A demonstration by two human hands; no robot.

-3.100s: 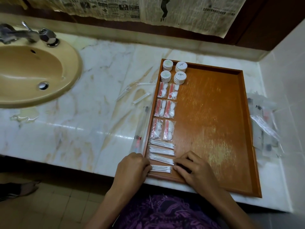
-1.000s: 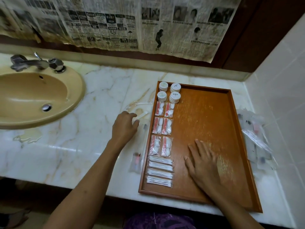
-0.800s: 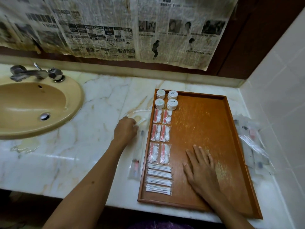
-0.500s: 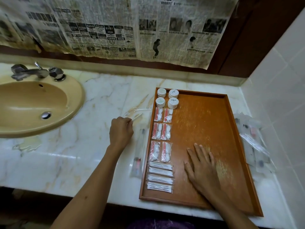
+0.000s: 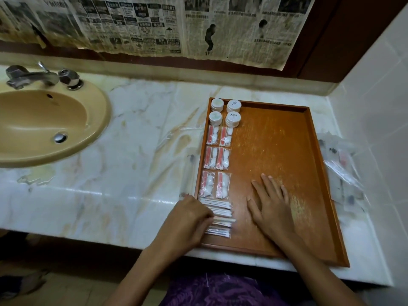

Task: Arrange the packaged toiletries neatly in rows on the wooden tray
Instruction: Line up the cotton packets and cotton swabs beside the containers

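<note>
The wooden tray (image 5: 276, 146) lies on the marble counter. Down its left side run round white containers (image 5: 225, 113), then red-and-white cotton packets (image 5: 217, 160), then slim cotton swab packets (image 5: 218, 204). My left hand (image 5: 189, 219) reaches over the tray's left rim among the swab rows, fingers curled, holding a slim swab packet (image 5: 224, 220) that is blurred. My right hand (image 5: 271, 208) lies flat on the bare tray floor just right of the swab rows, fingers spread.
Clear packets (image 5: 187, 171) lie on the counter along the tray's left rim. A pile of packaged items (image 5: 340, 168) sits between the tray and the tiled wall on the right. A beige sink (image 5: 44, 127) with a tap (image 5: 33, 76) is at the far left.
My left hand took a slim packet from the counter left of the tray and came back toward me to the swab rows. My right hand stayed flat on the tray.
</note>
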